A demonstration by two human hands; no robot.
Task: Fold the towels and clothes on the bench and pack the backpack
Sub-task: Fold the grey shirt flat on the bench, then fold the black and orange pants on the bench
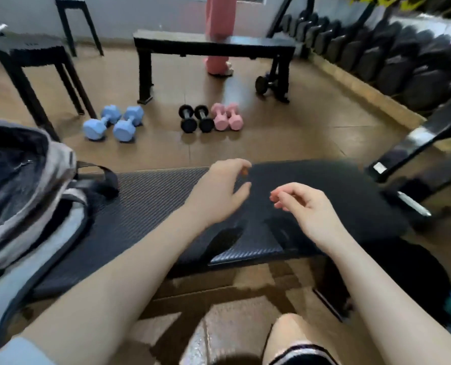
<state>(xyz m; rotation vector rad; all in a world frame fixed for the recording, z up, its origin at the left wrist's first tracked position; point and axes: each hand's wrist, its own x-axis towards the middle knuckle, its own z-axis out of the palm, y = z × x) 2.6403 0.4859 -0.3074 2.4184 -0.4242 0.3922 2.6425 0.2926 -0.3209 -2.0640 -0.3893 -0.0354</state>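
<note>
Left hand (219,191) and right hand (306,206): both empty, fingers loosely curled, above black tabletop (153,204). Grey backpack (27,196): unzipped, on tabletop's left end. Dark garment (311,185): blurred, beneath hands.

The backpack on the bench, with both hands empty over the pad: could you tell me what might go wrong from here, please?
1. The backpack sits at the bench end and partly overhangs the near edge; pushing clothes in could tip it off.
2. Both the left hand and right hand hover empty, and no towels show on the pad, so some may be missed.
3. Dumbbells on the floor could trip someone.
</note>
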